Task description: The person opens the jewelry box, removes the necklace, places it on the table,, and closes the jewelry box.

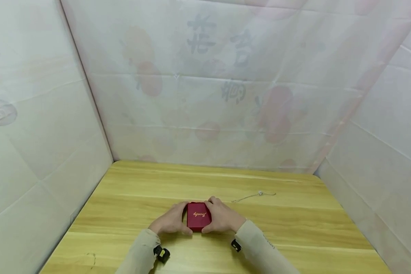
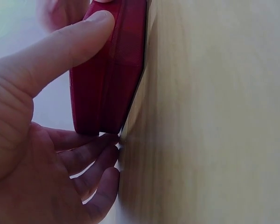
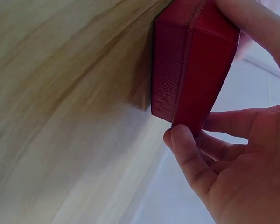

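Observation:
A small dark red jewelry box with gold lettering on its lid sits on the wooden table in the head view, its lid closed. My left hand holds its left side, with the thumb on the near face and the fingers at the far face. From the other side my right hand grips the box, thumb in front and fingers behind. A seam between lid and base runs along the box in the right wrist view.
A thin silver necklace lies stretched out on the table behind and to the right of the box. Pale printed cloth walls close off the back and both sides.

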Tool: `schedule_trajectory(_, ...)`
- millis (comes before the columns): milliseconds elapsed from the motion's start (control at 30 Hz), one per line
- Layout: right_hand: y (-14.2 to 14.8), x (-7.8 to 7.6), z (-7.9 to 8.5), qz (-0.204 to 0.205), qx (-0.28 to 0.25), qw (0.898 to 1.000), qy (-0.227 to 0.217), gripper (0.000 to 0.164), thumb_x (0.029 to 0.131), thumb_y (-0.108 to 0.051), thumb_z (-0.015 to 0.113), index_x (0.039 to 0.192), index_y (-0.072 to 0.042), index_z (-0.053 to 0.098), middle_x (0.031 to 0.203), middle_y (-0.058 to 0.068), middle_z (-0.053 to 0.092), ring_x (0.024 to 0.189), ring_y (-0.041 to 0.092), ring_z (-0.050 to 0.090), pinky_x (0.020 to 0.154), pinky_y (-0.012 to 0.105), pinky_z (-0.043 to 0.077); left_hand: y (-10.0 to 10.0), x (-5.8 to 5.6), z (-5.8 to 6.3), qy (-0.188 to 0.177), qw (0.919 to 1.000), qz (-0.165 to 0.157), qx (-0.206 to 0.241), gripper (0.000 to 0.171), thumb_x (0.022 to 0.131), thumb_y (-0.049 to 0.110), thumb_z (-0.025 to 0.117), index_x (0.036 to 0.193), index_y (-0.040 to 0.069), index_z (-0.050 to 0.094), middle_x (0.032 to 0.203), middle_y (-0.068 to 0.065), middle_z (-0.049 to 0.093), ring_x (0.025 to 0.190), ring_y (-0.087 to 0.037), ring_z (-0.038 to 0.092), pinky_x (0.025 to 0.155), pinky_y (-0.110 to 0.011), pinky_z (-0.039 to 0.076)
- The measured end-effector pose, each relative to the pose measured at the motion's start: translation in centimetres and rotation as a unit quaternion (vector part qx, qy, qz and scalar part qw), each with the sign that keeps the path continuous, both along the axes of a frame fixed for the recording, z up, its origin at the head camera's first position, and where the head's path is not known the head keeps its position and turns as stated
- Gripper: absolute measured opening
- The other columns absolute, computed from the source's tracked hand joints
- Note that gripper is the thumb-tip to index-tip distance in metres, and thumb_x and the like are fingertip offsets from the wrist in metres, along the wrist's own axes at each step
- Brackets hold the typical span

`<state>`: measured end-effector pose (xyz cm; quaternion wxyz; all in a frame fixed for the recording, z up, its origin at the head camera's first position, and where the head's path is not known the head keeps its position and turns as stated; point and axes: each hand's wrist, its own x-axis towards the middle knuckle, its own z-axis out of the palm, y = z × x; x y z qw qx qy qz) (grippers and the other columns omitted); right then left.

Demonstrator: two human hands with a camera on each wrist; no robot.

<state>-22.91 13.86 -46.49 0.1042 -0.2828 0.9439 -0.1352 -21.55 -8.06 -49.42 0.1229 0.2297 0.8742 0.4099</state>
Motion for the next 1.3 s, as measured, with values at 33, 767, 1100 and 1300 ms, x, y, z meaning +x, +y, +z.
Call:
schedule_trajectory(33, -0.04, 0.02, 0.04, -0.001, 0.0, 1.0, 0.001, 0.095, 0.066, -0.053, 0.08, 0.136, 0.0, 0.045, 0.118, 0.007, 0.045, 0.094, 0.013, 0.048, 0.084, 0.033, 0.048, 0.0, 0.02, 0.02, 0.001, 1.0, 0.001, 0.0, 0.092, 0.063, 0.025, 0.087, 0.136, -0.001, 0.039, 0.128, -0.012, 0.048, 0.117, -0.03, 0.042, 0.099, -0.05, 0.036)
schedule_trajectory(767, -0.36, 0.15, -0.21, 0.01, 0.027, 1.0, -0.007, 0.096, 0.066, -0.053, 0.081, 0.137, 0.0, 0.045, 0.111, 0.005, 0.046, 0.09, 0.011, 0.047, 0.083, 0.03, 0.048, 0.03, 0.29, -0.1, 0.007, 0.9991, 0.001, -0.042, 0.093, 0.062, 0.03, 0.088, 0.134, -0.003, 0.039, 0.123, -0.011, 0.047, 0.112, -0.028, 0.043, 0.096, -0.048, 0.039)
schedule_trajectory(1100, -0.5, 0.17, -0.54, 0.007, 0.025, 1.0, -0.013, 0.095, 0.067, -0.055, 0.079, 0.138, -0.001, 0.044, 0.114, 0.003, 0.046, 0.094, 0.012, 0.048, 0.084, 0.031, 0.048, -0.14, 0.2, -0.38, 0.01, 0.9994, 0.0, -0.033, 0.096, 0.062, 0.028, 0.088, 0.137, -0.005, 0.036, 0.127, -0.015, 0.046, 0.117, -0.031, 0.042, 0.1, -0.05, 0.037)
schedule_trajectory(1300, -0.57, 0.29, -0.48, 0.001, 0.021, 1.0, -0.008, 0.094, 0.067, -0.055, 0.079, 0.136, -0.002, 0.045, 0.116, 0.006, 0.047, 0.096, 0.013, 0.049, 0.085, 0.032, 0.048, -0.2, 0.27, -0.27, -0.001, 0.9995, 0.002, -0.032, 0.107, 0.065, 0.031, 0.087, 0.143, -0.009, 0.025, 0.137, -0.023, 0.039, 0.125, -0.037, 0.037, 0.103, -0.053, 0.032)
